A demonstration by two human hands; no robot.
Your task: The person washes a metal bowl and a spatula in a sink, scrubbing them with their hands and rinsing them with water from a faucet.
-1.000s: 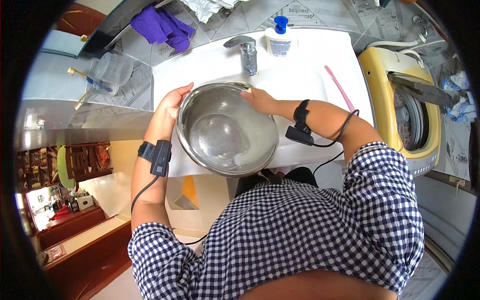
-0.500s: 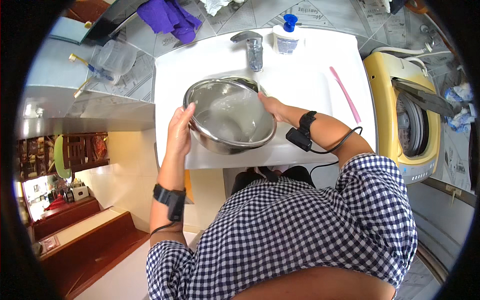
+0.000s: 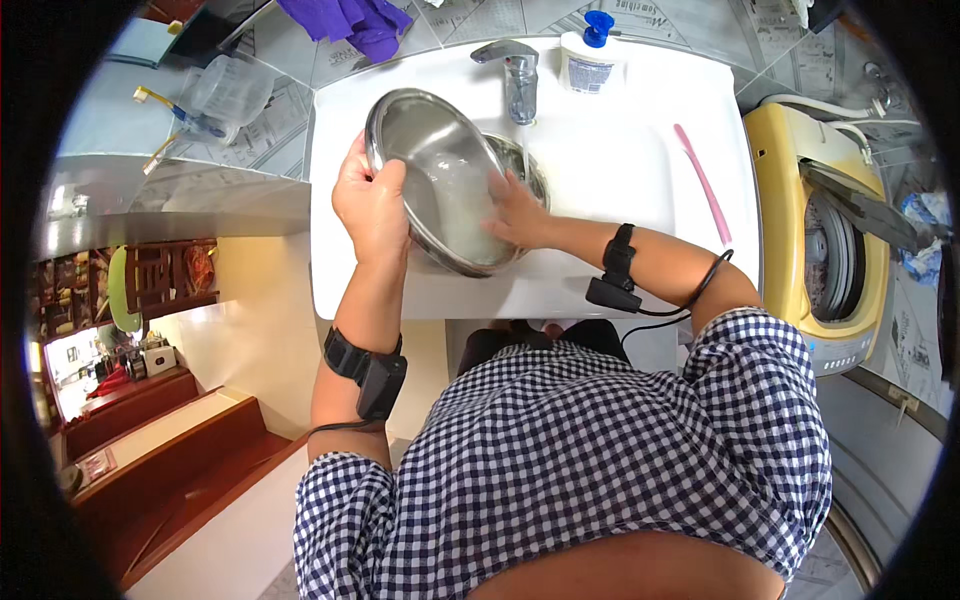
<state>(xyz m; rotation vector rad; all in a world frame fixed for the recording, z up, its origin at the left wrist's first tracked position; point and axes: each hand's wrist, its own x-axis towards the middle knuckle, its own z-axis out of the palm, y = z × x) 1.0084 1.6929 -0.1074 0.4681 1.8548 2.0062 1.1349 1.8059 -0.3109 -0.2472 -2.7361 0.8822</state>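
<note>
Left hand (image 3: 372, 205) clamps the rim of the steel bowl (image 3: 440, 180), tilted over the white sink (image 3: 620, 150) below the tap (image 3: 518, 72); right hand (image 3: 515, 212) lies open, fingers spread inside the bowl.

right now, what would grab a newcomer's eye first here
A shiny steel bowl, tilted on edge over the white sink, held at its rim by the left hand while the right hand presses inside it. Behind it stands the tap, and a yellow washing machine sits at right.
</note>
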